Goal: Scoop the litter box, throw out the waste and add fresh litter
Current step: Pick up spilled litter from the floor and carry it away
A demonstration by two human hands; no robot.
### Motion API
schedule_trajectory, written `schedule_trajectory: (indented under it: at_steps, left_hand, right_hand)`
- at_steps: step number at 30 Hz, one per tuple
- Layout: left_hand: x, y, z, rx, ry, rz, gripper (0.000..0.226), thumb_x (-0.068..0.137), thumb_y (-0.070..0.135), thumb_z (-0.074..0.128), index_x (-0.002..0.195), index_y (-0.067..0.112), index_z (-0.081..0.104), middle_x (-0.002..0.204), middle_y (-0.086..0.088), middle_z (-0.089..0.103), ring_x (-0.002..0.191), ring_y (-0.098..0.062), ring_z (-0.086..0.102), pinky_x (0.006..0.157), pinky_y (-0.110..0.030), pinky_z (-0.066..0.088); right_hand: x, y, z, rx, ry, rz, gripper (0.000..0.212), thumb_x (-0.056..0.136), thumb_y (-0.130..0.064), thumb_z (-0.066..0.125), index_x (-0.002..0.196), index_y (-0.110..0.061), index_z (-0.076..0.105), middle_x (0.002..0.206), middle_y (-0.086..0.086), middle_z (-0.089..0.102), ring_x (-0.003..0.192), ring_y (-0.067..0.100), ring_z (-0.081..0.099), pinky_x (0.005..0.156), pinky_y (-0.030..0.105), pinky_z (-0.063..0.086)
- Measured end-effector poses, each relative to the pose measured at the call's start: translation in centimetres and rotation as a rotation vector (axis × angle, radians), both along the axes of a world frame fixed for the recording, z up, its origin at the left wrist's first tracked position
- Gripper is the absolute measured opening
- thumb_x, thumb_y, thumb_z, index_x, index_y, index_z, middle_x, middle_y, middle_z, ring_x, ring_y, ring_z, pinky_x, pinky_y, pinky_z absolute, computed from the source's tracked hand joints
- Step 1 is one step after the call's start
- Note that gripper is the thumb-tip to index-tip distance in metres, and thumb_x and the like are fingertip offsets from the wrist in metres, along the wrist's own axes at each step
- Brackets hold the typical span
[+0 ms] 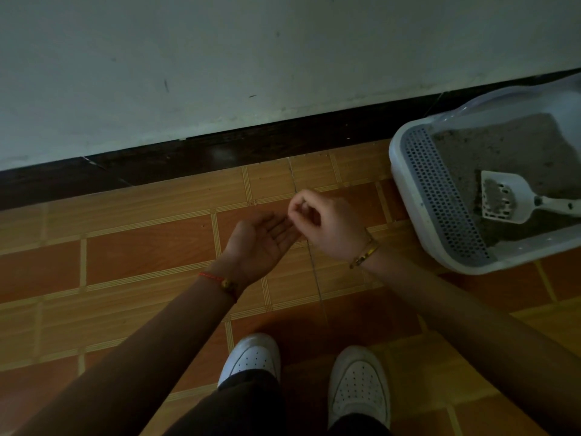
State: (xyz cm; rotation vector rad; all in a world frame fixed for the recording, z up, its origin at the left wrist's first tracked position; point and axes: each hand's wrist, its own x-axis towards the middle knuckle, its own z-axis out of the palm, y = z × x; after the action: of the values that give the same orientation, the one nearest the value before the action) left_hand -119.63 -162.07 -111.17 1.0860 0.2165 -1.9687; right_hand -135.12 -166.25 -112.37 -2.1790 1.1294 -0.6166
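Floor [141, 256]: tiled, orange-brown rectangles with pale striped bands between them. Its far edge meets a dark baseboard [188, 155]. Standing on it: a white litter box [396, 171] at right, near the baseboard and partly out of view; a white left shoe [251, 357] and right shoe [358, 385], side by side, apart.

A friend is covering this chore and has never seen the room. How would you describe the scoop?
Follow the dark skirting board along the wall to the white litter box on the tiled floor at the right. The scoop lies inside on the grey litter, beside the grey perforated step. It is the only white slotted tool, handle pointing right.
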Motion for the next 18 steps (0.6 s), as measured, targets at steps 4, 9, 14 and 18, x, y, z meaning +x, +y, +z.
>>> schedule_trajectory:
  at_steps: [4,9,14,18]
  left_hand:
    - [-0.1,-0.2,1.0,-0.057,0.066,0.008,0.038,0.100,0.013,0.036,0.124,-0.009,0.055,0.128,-0.023,0.062,0.120,-0.031,0.060,0.109,-0.038,0.041]
    - [-0.6,-1.1,1.8,-0.117,0.015,0.009,0.036,0.100,0.013,0.039,0.126,-0.004,0.056,0.130,-0.017,0.061,0.124,-0.027,0.058,0.108,-0.034,0.042]
    - [-1.0,-1.9,1.8,-0.156,-0.041,-0.005,0.035,0.100,0.013,0.039,0.126,-0.003,0.057,0.126,-0.016,0.064,0.117,-0.025,0.063,0.100,-0.031,0.049]
    - [-1.1,-2.6,1.7,-0.179,-0.055,-0.015,0.039,0.102,0.016,0.035,0.131,-0.002,0.054,0.129,-0.016,0.063,0.121,-0.025,0.060,0.106,-0.034,0.044]
  right_hand:
    - [0.1,-0.1,0.0,0.179,-0.132,-0.254,0.022,0.099,-0.021,0.046,0.109,-0.007,0.060,0.092,-0.002,0.060,0.071,-0.005,0.051,0.059,0.008,0.042]
    - [1.2,0.8,0.6,1.089,-0.562,-0.318,0.024,0.097,-0.040,0.044,0.108,-0.024,0.058,0.113,-0.004,0.060,0.105,0.009,0.061,0.085,0.024,0.054]
    - [2.6,1.3,0.1,1.307,-0.840,-0.418,0.038,0.099,-0.030,0.043,0.126,-0.004,0.051,0.131,0.017,0.056,0.119,0.027,0.057,0.099,0.044,0.047]
    - [2.6,0.5,-0.3,1.405,-1.013,-0.444,0.044,0.100,-0.031,0.040,0.132,-0.002,0.048,0.130,0.019,0.057,0.118,0.027,0.058,0.095,0.038,0.051]
